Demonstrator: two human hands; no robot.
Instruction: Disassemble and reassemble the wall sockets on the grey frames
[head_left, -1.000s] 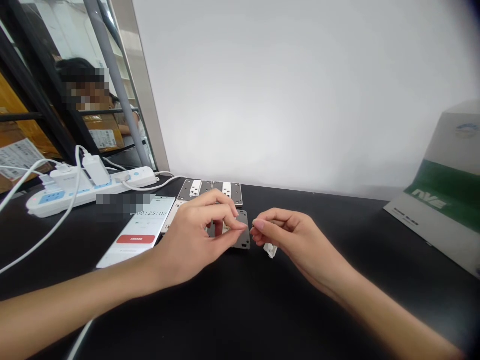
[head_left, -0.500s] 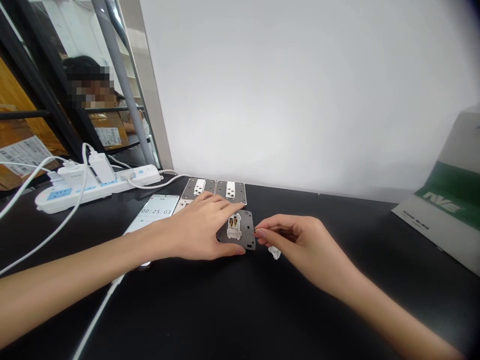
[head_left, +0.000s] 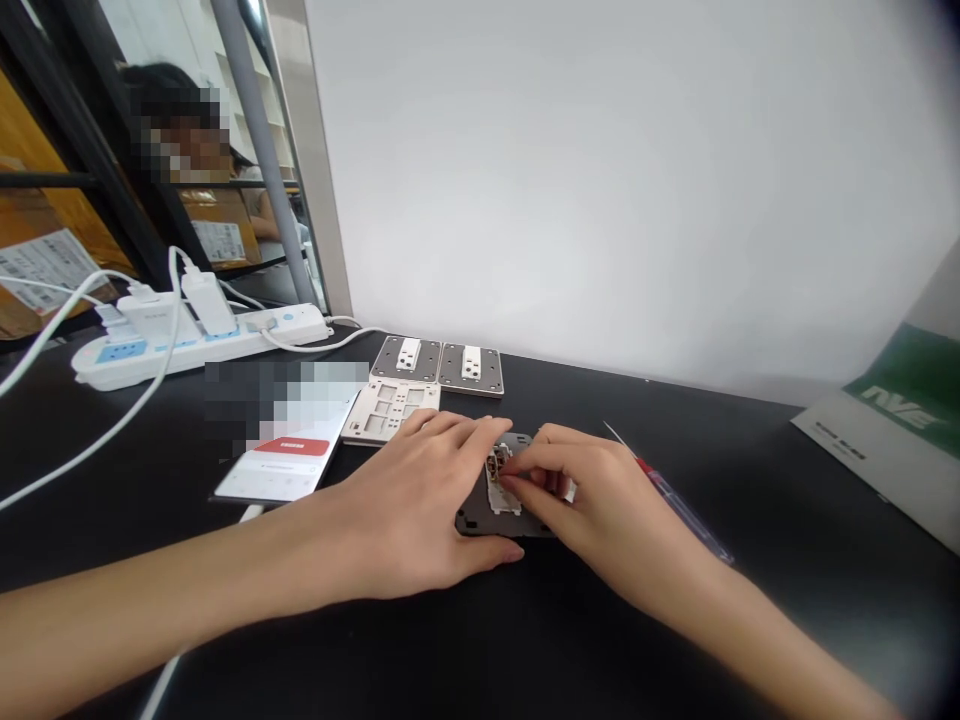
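Note:
My left hand (head_left: 424, 505) spans a dark grey socket plate (head_left: 480, 520), thumb along its near edge and fingers at the far side, holding it on the table. A white socket insert (head_left: 504, 498) with brass contacts sits in the middle of the plate. Over the insert is my right hand (head_left: 592, 490), thumb and index finger pinched together at the brass contacts. Whatever is between these fingertips is too small and covered to make out. A bit of a white piece (head_left: 571, 491) shows behind the right fingers, mostly hidden.
Two grey plates with white inserts (head_left: 409, 354) and a pale frame (head_left: 382, 412) lie beyond my left hand. A phone (head_left: 274, 475) rests at left, near a power strip (head_left: 202, 345) with cables. Right of my right hand lies a screwdriver (head_left: 686, 515); a printed bag (head_left: 847, 430) stands farther right.
My right hand has moved from beside the plate's right edge onto the insert's brass contacts. My left hand stays on the plate. The view has shifted, and the screwdriver now shows.

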